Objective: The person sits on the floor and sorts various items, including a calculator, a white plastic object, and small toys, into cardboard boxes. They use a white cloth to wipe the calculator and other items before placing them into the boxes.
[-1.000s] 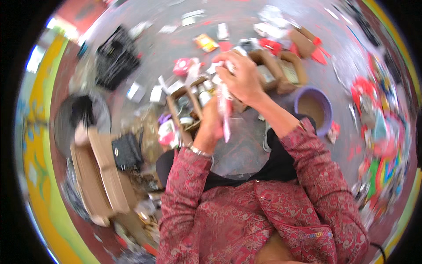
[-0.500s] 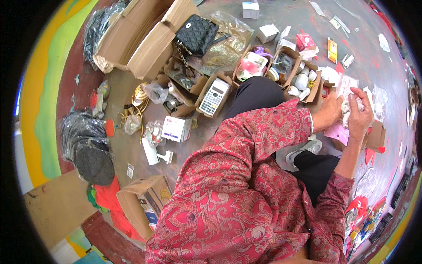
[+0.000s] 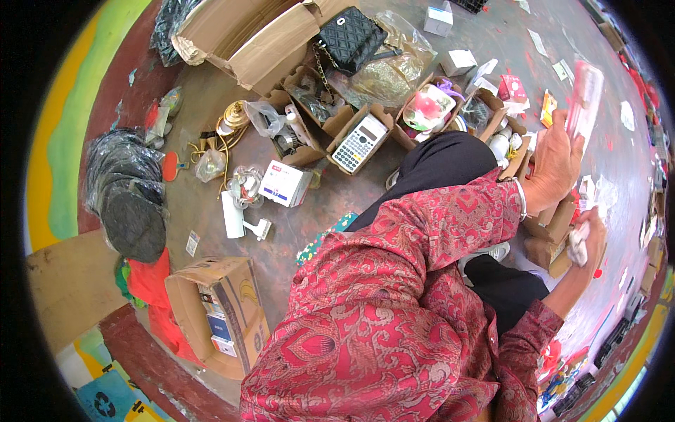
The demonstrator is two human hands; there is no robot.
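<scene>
My left hand (image 3: 555,165), with a bangle at the wrist, is raised and grips a flat pink packet (image 3: 585,98) by its lower end. My right hand (image 3: 589,239) is lower, closed around a small crumpled white item (image 3: 578,246). Both hands hover over small open cardboard boxes (image 3: 552,228) beside my knees. My red patterned sleeves fill the lower middle of the view.
Open cartons hold a calculator (image 3: 359,143), a pink and white item (image 3: 427,109) and bottles. A black quilted handbag (image 3: 349,39) lies on a big flattened box. A white box (image 3: 285,183), black bags (image 3: 126,197) and a carton of books (image 3: 218,309) lie to the left.
The view has swung from the boxes in front round to my left side. My left hand has lifted the pink packet higher, and my right hand has dropped lower.
</scene>
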